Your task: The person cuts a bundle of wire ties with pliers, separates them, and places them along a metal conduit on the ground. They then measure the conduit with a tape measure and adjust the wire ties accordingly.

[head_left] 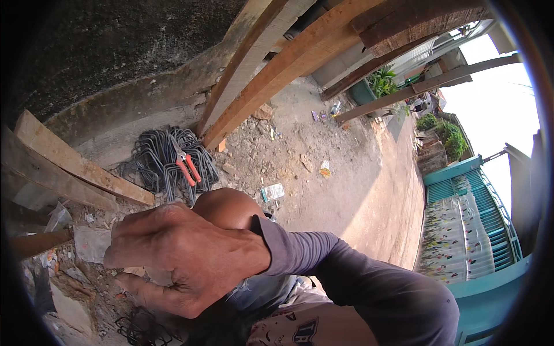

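Observation:
My right hand (182, 254) stretches leftward across the lower left, its back showing. The fingers are extended and slightly bent, the thumb apart below them, and nothing shows between them. Just past the fingertips is a pale grey flat piece (92, 245); whether they touch it I cannot tell. A bare knee (228, 207) sits behind the wrist. Beyond it lies a pile of bent dark steel rods (154, 158), with red-handled shears (186, 164) resting on top. Below the hand is a tangle of thin dark wire (141, 327). My left hand is out of view.
Wooden beams (288, 66) slant up from beside the rod pile. Boards (86, 167) lean at the left, near a rough dark wall (127, 46). Rubble (254, 141) and a clear plastic wrapper (273, 192) lie on the ground. A teal gate (496, 213) stands at the right.

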The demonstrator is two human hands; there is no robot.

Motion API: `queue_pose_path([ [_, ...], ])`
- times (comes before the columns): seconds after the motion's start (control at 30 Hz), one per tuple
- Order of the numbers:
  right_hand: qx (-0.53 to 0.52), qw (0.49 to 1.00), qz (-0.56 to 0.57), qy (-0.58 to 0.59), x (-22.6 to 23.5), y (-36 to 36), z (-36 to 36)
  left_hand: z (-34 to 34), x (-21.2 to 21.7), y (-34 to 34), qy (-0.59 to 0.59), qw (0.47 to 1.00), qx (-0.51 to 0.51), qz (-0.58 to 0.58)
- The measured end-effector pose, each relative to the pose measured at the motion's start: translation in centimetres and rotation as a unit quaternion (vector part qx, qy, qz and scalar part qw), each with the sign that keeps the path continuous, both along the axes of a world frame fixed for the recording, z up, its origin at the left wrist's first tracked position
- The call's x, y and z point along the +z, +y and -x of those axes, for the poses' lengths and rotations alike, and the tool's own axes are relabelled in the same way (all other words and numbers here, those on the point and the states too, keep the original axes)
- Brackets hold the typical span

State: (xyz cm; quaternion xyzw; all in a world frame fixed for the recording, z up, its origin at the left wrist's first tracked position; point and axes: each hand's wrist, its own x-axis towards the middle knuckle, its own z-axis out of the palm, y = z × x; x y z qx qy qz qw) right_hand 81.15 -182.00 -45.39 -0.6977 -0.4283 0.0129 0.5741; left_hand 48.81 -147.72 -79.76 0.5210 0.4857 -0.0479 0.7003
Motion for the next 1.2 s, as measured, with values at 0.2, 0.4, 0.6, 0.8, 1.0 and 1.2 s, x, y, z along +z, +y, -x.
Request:
queue_pose_path([
  [0.2,0.065,0.968,0.169,-0.172,-9.0,4.8,1.0,-0.2,0.5,0.7,-0.016,0.996,0.056,0.065],
  [0.4,0.17,0.838,0.518,0.013,-3.9,11.1,-1.3,4.7,7.4,4.2,-0.06,0.982,0.144,0.11],
  [0.6,0.208,0.776,0.594,-0.033,-3.2,14.5,4.8,3.2,18.8,9.0,-0.137,0.982,0.112,0.061],
  [0.8,0.266,0.748,0.601,0.098,-1.8,14.6,7.4,6.0,32.5,5.1,-0.247,0.92,0.281,0.116],
  [1.0,0.35,0.86,0.362,0.079,11.7,19.6,12.2,8.0,48.4,-1.5,-0.274,0.842,0.42,0.199],
  [1.2,0.581,0.704,0.408,-0.028,30.8,25.3,21.7,12.4,64.7,-7.8,-0.312,0.755,0.49,0.304],
])
